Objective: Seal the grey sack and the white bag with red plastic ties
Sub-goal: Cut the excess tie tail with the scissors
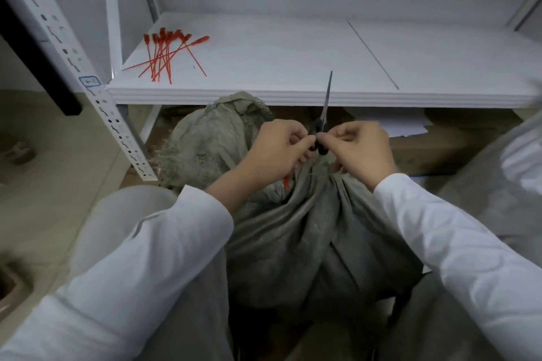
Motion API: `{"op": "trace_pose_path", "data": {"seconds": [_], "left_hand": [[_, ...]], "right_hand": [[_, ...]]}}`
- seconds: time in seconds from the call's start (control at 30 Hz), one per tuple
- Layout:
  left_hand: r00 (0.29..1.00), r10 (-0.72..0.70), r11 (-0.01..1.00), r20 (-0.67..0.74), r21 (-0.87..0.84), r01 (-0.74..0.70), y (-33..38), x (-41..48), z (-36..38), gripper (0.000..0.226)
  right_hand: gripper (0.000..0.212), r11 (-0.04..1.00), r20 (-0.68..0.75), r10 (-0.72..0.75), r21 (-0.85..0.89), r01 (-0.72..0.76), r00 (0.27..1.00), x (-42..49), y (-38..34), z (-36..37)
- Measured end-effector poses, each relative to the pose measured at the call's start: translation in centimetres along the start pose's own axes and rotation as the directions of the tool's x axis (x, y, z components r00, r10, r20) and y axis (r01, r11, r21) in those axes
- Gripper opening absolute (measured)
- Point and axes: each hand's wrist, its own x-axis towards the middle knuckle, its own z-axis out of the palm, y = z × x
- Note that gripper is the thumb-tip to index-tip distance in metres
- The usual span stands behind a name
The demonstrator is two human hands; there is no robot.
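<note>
The coarse, frayed woven grey sack [308, 231] stands just before the person, its neck bunched into folds with a red tie [286, 183] showing under the left hand [278, 149]. That hand and the right hand [362, 149] are curled, together pinching the black handles of slim scissors [327, 97] that point upward. Thin spare ties [167, 53] lie heaped on the smooth white shelf [293, 53] behind, and the white bag [504, 173] is a blur at right.

Single wide-angle view, worn on the head, facing forward and steeply down. Very close over the left hand [275, 152] and right hand [362, 152], meeting at mid-frame with scissors [325, 108] pinched between their fingers [296, 138], grey sack [308, 228] directly beneath. Farther off, filling the upper half, a white shelf [278, 61] with front edge slightly bowed by the lens. Smeared at the right edge, perhaps the white bag [498, 173]. Sleeves [146, 258] running out through both lower corners.
</note>
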Motion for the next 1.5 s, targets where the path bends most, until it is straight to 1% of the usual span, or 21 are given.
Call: {"op": "trace_pose_path", "data": {"seconds": [0.1, 0.2, 0.27, 0.43, 0.5, 0.53, 0.6, 0.7, 0.73, 0.8, 0.83, 0.93, 1.03, 1.1, 1.17, 1.23, 1.3, 1.37, 1.5], "left_hand": [[0.996, 0.074, 0.996, 0.039, 0.045, -0.076, -0.2, 0.2, 0.8, 0.018], [0.984, 0.139, 0.978, 0.107, 0.142, -0.154, -0.4, 0.6, 1.4, 0.014], [0.974, 0.171, 0.96, 0.149, 0.199, -0.199, -0.6, 0.8, 1.7, 0.01], [0.968, 0.175, 0.954, 0.182, 0.21, -0.212, -1.2, 1.4, 1.8, 0.006], [0.967, 0.158, 0.949, 0.199, 0.242, -0.204, -1.7, 1.8, 1.6, 0.006], [0.97, 0.148, 0.935, 0.192, 0.292, -0.201, -2.1, 2.0, 1.5, 0.008], [0.978, 0.109, 0.884, 0.177, 0.432, -0.177, -2.9, 2.5, 1.4, 0.015], [0.973, -0.023, 0.824, 0.228, 0.555, -0.11, -4.1, 3.0, 1.6, 0.032], [0.966, -0.052, 0.811, 0.252, 0.576, -0.107, -4.4, 3.1, 1.8, 0.031], [0.958, -0.083, 0.782, 0.274, 0.614, -0.108, -4.8, 3.5, 2.2, 0.019], [0.959, -0.093, 0.776, 0.266, 0.624, -0.098, -4.8, 3.6, 2.3, 0.016], [0.969, -0.109, 0.768, 0.22, 0.638, -0.059, -4.8, 4.3, 2.2, 0.021], [0.984, -0.101, 0.784, 0.146, 0.621, -0.012, -4.7, 4.8, 1.4, 0.022], [0.992, -0.088, 0.796, 0.087, 0.605, 0.018, -4.7, 5.1, 0.7, 0.019], [0.996, -0.073, 0.804, 0.042, 0.594, 0.033, -4.9, 5.1, 0.2, 0.015], [0.998, -0.062, 0.811, 0.033, 0.584, 0.031, -4.8, 5.1, 0.0, 0.014], [0.997, -0.055, 0.823, 0.045, 0.568, 0.02, -4.8, 4.9, -0.2, 0.014], [0.997, -0.039, 0.839, 0.06, 0.544, 0.0, -4.6, 4.8, -0.2, 0.013], [0.997, 0.017, 0.852, 0.074, 0.521, -0.053, -4.0, 4.6, -0.4, 0.016]], "right_hand": [[0.023, 0.997, 0.066, 0.06, 0.049, -0.063, 0.996, 0.6, 0.8, -1.1], [0.02, 0.965, 0.131, 0.169, 0.177, -0.191, 0.977, 1.3, 1.7, -1.1], [0.015, 0.936, 0.151, 0.205, 0.258, -0.239, 0.967, 1.8, 1.9, -0.8], [0.023, 0.917, 0.264, 0.19, 0.297, -0.267, 0.946, 2.5, 2.1, -0.7], [0.026, 0.928, 0.254, 0.179, 0.278, -0.248, 0.951, 2.6, 2.9, -1.1], [0.026, 0.935, 0.246, 0.168, 0.268, -0.234, 0.954, 2.7, 3.3, -1.3], [0.023, 0.963, 0.239, 0.126, 0.205, -0.176, 0.963, 3.0, 4.4, -1.9], [0.018, 0.999, 0.231, 0.03, -0.042, -0.02, 0.973, 3.6, 6.0, -2.8], [0.018, 0.991, 0.237, -0.003, -0.13, 0.035, 0.972, 3.6, 6.3, -3.0], [0.02, 0.951, 0.259, -0.062, -0.278, 0.136, 0.964, 3.6, 6.7, -3.1], [0.021, 0.922, 0.267, -0.083, -0.344, 0.175, 0.96, 3.5, 6.8, -3.0], [0.027, 0.811, 0.302, -0.111, -0.524, 0.261, 0.947, 3.3, 6.8, -2.6], [0.038, 0.766, 0.396, -0.017, -0.585, 0.266, 0.918, 2.9, 6.2, -2.7], [0.038, 0.743, 0.437, 0.025, -0.61, 0.275, 0.899, 2.7, 6.1, -2.7], [0.045, 0.69, 0.457, 0.059, -0.661, 0.295, 0.887, 2.8, 6.4, -2.6], [0.05, 0.654, 0.468, 0.072, -0.689, 0.313, 0.881, 2.9, 6.7, -2.2], [0.05, 0.641, 0.489, 0.044, -0.683, 0.35, 0.871, 2.8, 6.8, -1.7], [0.046, 0.653, 0.497, -0.004, -0.655, 0.379, 0.868, 2.7, 6.8, -0.9], [0.04, 0.656, 0.486, -0.091, -0.627, 0.419, 0.869, 2.8, 6.9, 0.8]]}}
